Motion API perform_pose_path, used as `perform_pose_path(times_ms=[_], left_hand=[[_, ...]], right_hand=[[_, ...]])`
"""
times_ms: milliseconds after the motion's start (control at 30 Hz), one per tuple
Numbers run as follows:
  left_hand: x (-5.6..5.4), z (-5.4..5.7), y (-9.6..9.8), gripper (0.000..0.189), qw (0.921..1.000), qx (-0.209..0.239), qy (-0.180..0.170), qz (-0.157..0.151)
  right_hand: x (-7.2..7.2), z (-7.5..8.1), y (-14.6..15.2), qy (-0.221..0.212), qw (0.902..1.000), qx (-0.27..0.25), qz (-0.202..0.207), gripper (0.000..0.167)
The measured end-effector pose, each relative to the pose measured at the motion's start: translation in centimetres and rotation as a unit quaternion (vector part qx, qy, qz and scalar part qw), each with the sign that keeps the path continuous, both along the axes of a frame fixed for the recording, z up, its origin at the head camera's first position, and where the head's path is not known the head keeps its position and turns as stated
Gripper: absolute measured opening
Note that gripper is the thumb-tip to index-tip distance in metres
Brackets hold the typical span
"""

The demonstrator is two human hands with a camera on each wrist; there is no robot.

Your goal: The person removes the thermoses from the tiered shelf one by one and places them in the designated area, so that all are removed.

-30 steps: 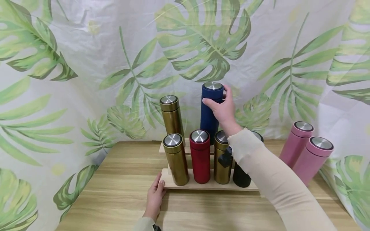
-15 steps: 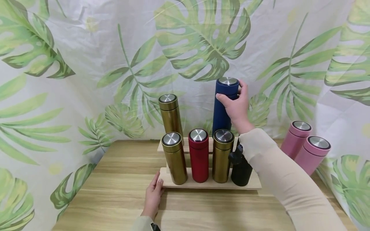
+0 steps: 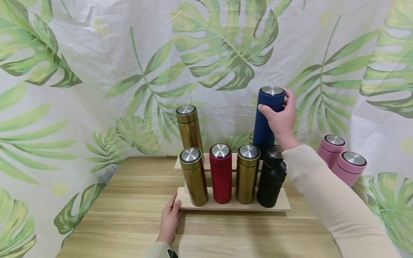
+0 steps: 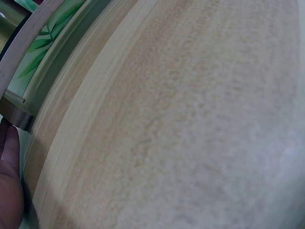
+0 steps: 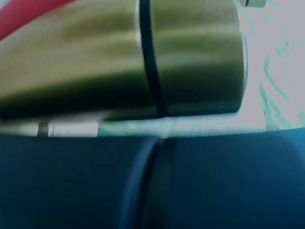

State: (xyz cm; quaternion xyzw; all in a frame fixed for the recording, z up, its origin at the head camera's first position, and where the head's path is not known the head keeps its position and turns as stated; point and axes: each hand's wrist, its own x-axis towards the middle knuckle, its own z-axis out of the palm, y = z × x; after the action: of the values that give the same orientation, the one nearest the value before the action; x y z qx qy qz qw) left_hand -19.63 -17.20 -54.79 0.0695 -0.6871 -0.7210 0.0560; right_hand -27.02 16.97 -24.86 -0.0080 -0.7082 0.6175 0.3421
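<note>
My right hand (image 3: 282,120) clamps its fingers round the blue flask (image 3: 264,130), behind the black flask (image 3: 268,188), gripping high, likely to clear it; my left hand (image 3: 169,219), fingers nearly straight, touches the wooden stand (image 3: 284,201), probably to steady it.

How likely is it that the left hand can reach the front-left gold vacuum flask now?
Probably yes: the left hand is at the left end of the lower wooden shelf, close to that gold vacuum flask, and nothing stands between them.
</note>
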Motion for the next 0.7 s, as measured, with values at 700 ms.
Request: perform_pose_path(times_ms=[700], left_hand=[[0.0,-0.1,-0.1,0.048,1.0000,-0.005,-0.001,0.003]], right_hand=[[1.3,-0.8,6.1,-0.047,0.9964,0.036,-0.060,0.066]])
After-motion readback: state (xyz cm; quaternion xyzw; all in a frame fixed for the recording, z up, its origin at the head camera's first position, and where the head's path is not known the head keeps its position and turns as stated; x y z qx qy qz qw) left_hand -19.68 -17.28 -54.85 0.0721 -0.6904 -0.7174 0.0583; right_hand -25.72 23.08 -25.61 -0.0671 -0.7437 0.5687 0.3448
